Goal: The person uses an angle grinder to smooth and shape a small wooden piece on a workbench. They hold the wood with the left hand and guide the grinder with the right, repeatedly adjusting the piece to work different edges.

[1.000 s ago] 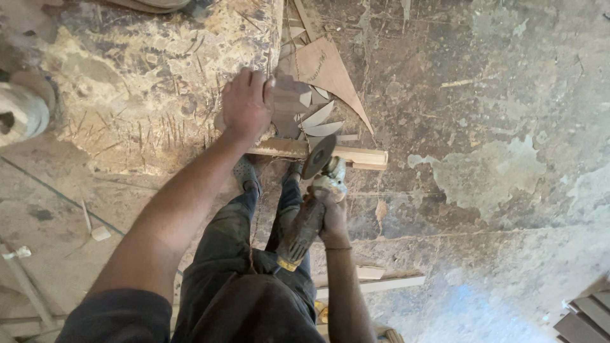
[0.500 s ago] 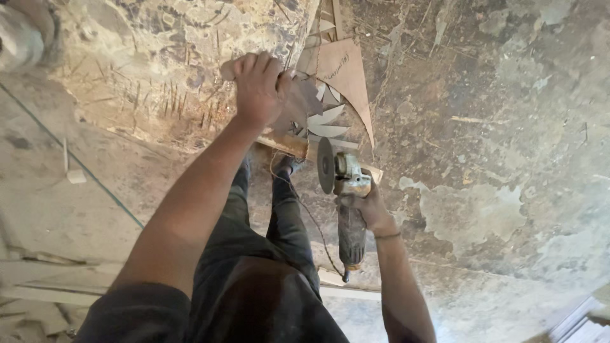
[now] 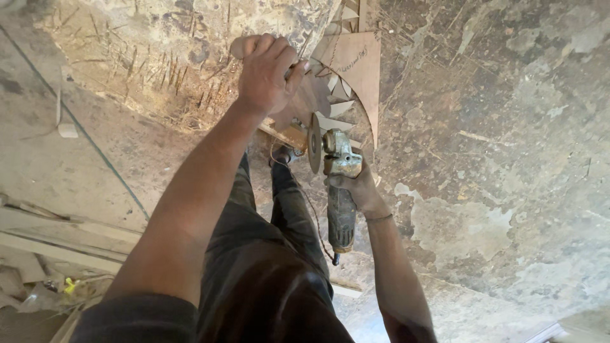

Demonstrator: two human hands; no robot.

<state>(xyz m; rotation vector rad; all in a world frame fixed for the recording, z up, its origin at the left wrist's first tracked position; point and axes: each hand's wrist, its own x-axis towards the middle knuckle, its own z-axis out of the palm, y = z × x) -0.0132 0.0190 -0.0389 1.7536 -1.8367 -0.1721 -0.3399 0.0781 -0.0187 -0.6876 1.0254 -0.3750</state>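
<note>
Fingers of the right hand [image 3: 363,187] wrap the body of the angle grinder [image 3: 335,184], its disc [image 3: 314,143] upright just left of the grip; that tool looks heavy and stiff, best held round the body. Beyond the grinder, the left hand [image 3: 265,73] is closed on a thin brown board [image 3: 352,63], rigid but likely brittle at its cut teeth. Pencil writing sits on the board; no packages show.

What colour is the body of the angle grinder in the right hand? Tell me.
Dusty grey-green, darker towards the rear handle; the angle grinder shows best in the head view.
</note>
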